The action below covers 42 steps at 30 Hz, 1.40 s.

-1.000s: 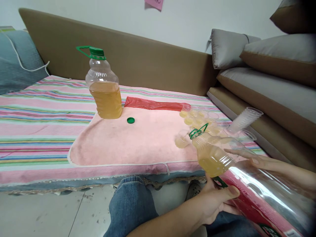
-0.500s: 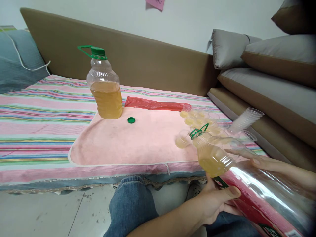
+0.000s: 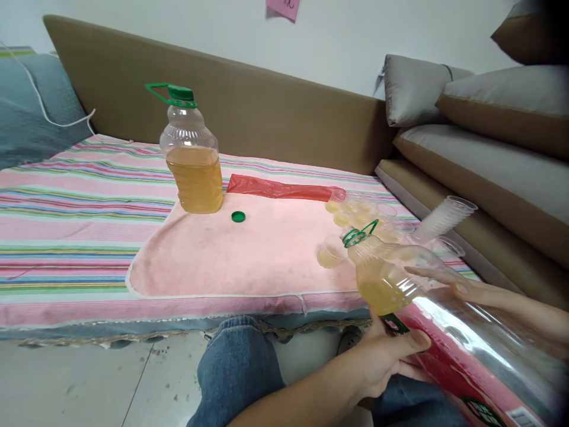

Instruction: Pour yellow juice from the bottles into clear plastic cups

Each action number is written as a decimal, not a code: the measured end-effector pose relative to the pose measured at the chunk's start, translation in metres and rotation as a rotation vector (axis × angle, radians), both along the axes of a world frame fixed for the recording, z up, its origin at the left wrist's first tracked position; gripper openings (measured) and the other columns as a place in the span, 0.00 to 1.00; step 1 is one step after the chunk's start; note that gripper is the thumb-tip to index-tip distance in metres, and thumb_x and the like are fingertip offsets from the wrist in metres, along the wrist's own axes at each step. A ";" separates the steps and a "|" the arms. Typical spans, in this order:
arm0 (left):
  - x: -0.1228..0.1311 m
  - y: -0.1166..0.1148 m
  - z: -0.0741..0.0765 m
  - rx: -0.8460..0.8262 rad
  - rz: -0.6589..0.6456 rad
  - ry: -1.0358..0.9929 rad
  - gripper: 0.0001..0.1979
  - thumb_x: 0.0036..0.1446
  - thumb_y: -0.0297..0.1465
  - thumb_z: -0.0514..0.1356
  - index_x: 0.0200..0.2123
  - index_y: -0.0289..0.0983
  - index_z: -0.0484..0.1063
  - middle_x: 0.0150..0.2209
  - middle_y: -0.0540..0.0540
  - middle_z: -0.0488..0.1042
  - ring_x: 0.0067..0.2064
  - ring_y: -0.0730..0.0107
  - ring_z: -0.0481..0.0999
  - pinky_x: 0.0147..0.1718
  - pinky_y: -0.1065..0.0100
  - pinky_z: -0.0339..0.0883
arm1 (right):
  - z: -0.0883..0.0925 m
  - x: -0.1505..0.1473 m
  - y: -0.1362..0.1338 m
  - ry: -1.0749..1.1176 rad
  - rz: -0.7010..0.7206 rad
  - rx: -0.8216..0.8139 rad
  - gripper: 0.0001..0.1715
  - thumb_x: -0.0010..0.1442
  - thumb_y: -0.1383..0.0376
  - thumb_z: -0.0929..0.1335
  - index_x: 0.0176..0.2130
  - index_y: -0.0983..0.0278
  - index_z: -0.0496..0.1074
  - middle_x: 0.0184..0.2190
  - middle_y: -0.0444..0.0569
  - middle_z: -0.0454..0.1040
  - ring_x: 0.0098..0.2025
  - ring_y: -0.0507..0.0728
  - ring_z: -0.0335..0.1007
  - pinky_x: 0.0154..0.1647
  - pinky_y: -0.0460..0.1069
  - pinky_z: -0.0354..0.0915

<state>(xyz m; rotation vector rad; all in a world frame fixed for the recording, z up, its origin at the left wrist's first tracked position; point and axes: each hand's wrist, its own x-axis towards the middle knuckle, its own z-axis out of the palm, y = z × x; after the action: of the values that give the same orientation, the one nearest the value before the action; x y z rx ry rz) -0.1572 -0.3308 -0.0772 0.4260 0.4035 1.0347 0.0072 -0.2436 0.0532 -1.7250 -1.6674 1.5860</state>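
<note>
You can read no words: the pink note (image 3: 283, 8), top centre, and the red label (image 3: 453, 370) on your bottle (image 3: 466, 314), lower right, carry illegible marks.

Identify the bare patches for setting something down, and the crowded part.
The pink mat is bare between the green cap and its own front edge. Striped sheet lies open left of the upright bottle. The right end is crowded: cups of liquid, a leaning cup stack and the tilted bottle.

legs: blue denim jeans (image 3: 240, 362), lighter left knee (image 3: 237, 332), darker right leg (image 3: 411, 400); forearms (image 3: 306, 391): bare; left hand (image 3: 377, 356): bare; right hand (image 3: 478, 292): bare
</note>
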 end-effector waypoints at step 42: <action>-0.221 -0.027 0.067 -0.086 1.555 0.538 0.16 0.58 0.36 0.61 0.49 0.41 0.69 0.58 0.43 0.70 0.62 0.60 0.67 0.60 0.60 0.61 | -0.065 -0.299 -0.007 0.994 0.240 0.891 0.61 0.46 0.39 0.74 0.68 0.50 0.46 0.54 0.55 0.68 0.58 0.67 0.66 0.59 0.65 0.62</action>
<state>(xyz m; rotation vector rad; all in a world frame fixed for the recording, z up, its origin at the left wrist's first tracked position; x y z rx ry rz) -0.3785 -0.3581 -0.0098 0.2527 1.3653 2.3906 -0.2915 -0.2510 -0.0114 -0.2210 -1.6034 1.1283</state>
